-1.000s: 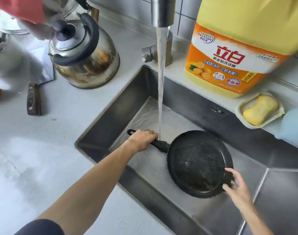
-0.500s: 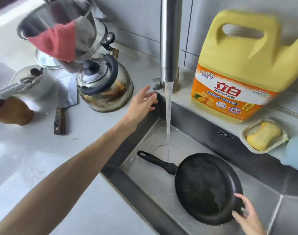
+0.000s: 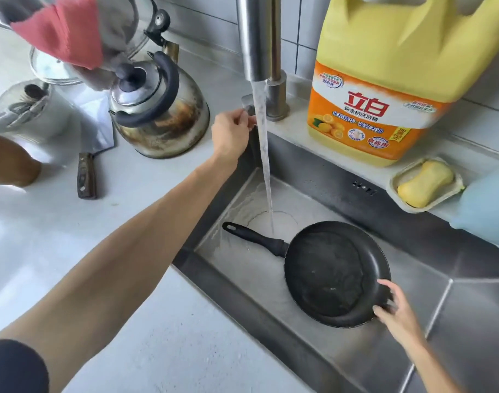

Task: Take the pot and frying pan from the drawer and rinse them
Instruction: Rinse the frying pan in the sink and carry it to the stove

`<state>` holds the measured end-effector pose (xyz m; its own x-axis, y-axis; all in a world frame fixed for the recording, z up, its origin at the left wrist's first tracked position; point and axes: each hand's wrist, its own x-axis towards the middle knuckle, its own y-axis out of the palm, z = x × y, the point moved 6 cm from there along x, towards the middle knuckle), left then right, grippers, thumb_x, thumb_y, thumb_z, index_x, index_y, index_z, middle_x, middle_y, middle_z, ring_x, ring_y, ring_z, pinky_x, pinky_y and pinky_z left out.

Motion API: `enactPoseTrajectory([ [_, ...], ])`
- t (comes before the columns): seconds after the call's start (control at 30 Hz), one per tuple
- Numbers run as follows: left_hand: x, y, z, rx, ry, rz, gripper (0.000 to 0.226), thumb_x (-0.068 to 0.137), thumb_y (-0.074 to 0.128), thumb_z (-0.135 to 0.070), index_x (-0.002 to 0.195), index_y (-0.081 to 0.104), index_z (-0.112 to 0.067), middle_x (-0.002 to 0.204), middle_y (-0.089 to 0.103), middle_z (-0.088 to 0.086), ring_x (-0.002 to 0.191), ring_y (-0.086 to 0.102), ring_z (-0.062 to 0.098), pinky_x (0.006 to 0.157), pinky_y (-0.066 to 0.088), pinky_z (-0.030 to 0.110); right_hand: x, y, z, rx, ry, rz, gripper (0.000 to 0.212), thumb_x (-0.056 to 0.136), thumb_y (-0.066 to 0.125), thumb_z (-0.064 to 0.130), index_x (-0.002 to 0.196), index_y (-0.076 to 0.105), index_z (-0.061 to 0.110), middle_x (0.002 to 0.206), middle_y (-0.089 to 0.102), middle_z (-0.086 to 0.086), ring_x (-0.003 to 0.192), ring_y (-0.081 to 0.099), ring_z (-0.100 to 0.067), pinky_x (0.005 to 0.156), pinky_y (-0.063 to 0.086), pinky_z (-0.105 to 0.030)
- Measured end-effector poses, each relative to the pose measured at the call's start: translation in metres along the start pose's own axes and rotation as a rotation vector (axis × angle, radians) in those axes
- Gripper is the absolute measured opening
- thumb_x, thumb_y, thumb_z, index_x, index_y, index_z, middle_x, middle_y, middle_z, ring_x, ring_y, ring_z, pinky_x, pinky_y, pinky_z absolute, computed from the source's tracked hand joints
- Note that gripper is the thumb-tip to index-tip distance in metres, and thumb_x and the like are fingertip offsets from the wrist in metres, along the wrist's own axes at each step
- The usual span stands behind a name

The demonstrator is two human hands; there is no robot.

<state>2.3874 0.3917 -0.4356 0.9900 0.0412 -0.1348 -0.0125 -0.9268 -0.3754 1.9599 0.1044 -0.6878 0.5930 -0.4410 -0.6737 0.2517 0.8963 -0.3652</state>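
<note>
A black frying pan [image 3: 330,275] lies flat in the steel sink [image 3: 313,177], its handle pointing left toward the falling water. My right hand [image 3: 395,310] grips the pan's near right rim. My left hand [image 3: 232,133] is up at the counter's edge, its fingers closed on the tap lever [image 3: 247,104] at the base of the faucet [image 3: 256,38]. Water runs from the spout and lands on the sink floor just left of the pan. A steel pot [image 3: 72,12] with a red cloth over it sits at the top left.
A scorched steel kettle [image 3: 160,109] stands on the counter left of the tap. A large yellow detergent jug [image 3: 398,75] and a soap dish with yellow soap [image 3: 425,184] sit behind the sink. A cleaver [image 3: 91,154] and a jar [image 3: 30,109] lie further left.
My left hand let go of the pan handle, rose to the counter and closed on the tap lever. The pan stayed in the sink with my right hand on its rim.
</note>
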Motion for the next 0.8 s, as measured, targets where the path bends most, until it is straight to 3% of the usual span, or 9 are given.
enactPoseTrajectory([
  [0.07,0.001,0.005,-0.004,0.059,0.079,-0.008,0.030,0.100,0.052,-0.015,0.076,0.069,-0.008,0.088,0.076,0.016,0.079,0.065,0.018,0.090,0.059,0.044,-0.002,0.000,0.003,-0.005,-0.001,-0.007,0.074,0.085,0.063,-0.014,0.121,0.054,0.051,0.123,0.067,0.001,0.108,0.067,-0.018,0.095,0.053,-0.045],
  [0.13,0.000,0.010,-0.008,0.105,0.121,-0.008,0.029,0.100,0.050,-0.015,0.080,0.070,-0.012,0.092,0.078,0.013,0.078,0.066,0.015,0.089,0.059,0.041,-0.004,0.001,0.006,0.002,0.003,-0.007,0.074,0.086,0.062,-0.015,0.119,0.055,0.050,0.121,0.066,0.005,0.109,0.067,-0.019,0.097,0.052,-0.044],
  [0.23,-0.012,0.011,-0.002,0.090,0.153,0.010,0.028,0.104,0.050,-0.019,0.116,0.073,-0.011,0.101,0.076,-0.006,0.089,0.067,0.007,0.094,0.055,0.029,-0.005,0.002,0.009,0.022,0.016,-0.008,0.070,0.087,0.060,-0.015,0.122,0.055,0.045,0.122,0.066,0.002,0.109,0.068,-0.020,0.101,0.052,-0.051],
  [0.33,-0.038,0.006,0.049,0.150,0.142,0.052,0.041,0.102,0.054,-0.028,0.141,0.059,-0.020,0.111,0.074,-0.007,0.100,0.067,0.006,0.097,0.051,0.023,-0.010,0.002,0.017,0.025,0.019,-0.013,0.066,0.088,0.059,-0.014,0.127,0.054,0.038,0.126,0.062,-0.004,0.105,0.066,-0.009,0.101,0.052,-0.053],
  [0.4,-0.053,0.016,0.101,0.460,0.149,0.279,0.044,0.097,0.058,-0.036,0.141,0.057,-0.030,0.117,0.071,-0.008,0.109,0.066,0.011,0.102,0.051,0.032,-0.010,0.002,0.018,0.041,0.019,-0.012,0.064,0.088,0.059,-0.014,0.127,0.055,0.037,0.126,0.062,-0.004,0.103,0.068,-0.014,0.095,0.055,-0.051],
  [0.53,-0.092,0.058,0.189,1.258,0.241,1.054,0.074,0.085,0.072,-0.051,0.151,0.040,-0.035,0.152,0.044,0.001,0.139,0.045,0.027,0.116,0.036,0.046,-0.009,0.001,0.016,0.058,0.016,0.026,0.061,0.090,0.063,-0.011,0.125,0.055,0.038,0.125,0.061,0.003,0.100,0.072,-0.029,0.078,0.063,-0.036],
  [0.6,-0.100,0.071,0.201,1.400,0.314,1.145,0.072,0.086,0.075,-0.042,0.148,0.042,-0.031,0.147,0.048,0.001,0.133,0.050,0.028,0.110,0.040,0.044,-0.009,0.000,0.017,0.051,0.005,0.030,0.063,0.088,0.064,-0.012,0.124,0.055,0.038,0.122,0.062,0.004,0.099,0.071,-0.030,0.081,0.063,-0.040],
  [0.7,-0.105,0.077,0.209,1.438,0.355,1.166,0.047,0.092,0.066,-0.025,0.137,0.051,-0.027,0.127,0.063,0.003,0.115,0.062,0.029,0.093,0.050,0.044,-0.011,0.001,0.022,0.033,-0.011,0.028,0.065,0.087,0.062,-0.013,0.120,0.055,0.042,0.122,0.059,0.008,0.096,0.071,-0.029,0.089,0.060,-0.051],
  [0.8,-0.112,0.071,0.213,1.469,0.406,1.153,0.041,0.092,0.058,-0.013,0.129,0.056,-0.029,0.116,0.067,0.002,0.104,0.066,0.029,0.084,0.053,0.043,-0.020,-0.001,0.030,0.017,-0.018,0.014,0.063,0.085,0.058,-0.012,0.116,0.054,0.043,0.126,0.058,0.010,0.085,0.069,-0.022,0.088,0.059,-0.050],
])
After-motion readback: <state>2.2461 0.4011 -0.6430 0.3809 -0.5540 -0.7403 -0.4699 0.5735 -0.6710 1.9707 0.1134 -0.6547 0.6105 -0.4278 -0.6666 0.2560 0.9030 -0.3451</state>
